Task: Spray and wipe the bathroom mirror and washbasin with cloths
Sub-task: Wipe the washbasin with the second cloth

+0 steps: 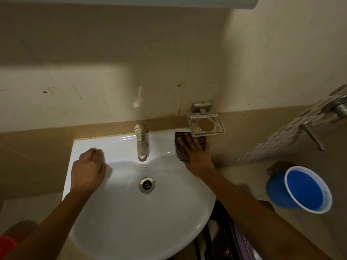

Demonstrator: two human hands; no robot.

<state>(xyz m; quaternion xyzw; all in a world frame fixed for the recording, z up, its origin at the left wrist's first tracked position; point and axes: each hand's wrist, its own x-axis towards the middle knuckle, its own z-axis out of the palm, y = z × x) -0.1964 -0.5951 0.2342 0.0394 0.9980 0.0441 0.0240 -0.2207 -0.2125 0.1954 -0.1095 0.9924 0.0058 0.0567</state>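
The right hand (195, 152) lies flat with straight, spread fingers on a dark checked cloth (183, 147), pressing it onto the back right corner of the white washbasin (131, 218). The cloth looks brownish with a small grid pattern; part of it shows beyond the fingertips and part along the thumb side, the rest is hidden under the palm. The left hand (88, 170) rests on the basin's left rim with its fingers curled under, knuckles up, holding nothing that can be seen. The basin is glossy and white, with a rounded bowl between the two forearms and a flat ledge at the back against the wall. Between the hands, a dull metal tap (141, 142) stands on the ledge, its spout reaching over the bowl, and nearer the person than the tap lies the round metal drain (147, 185). Just beyond the right hand's fingertips, a metal soap dish (206, 124) hangs on the wall above the cloth's far edge. Further right of the right forearm, down on the floor, stands a blue bucket (304, 190) with a pale rim.
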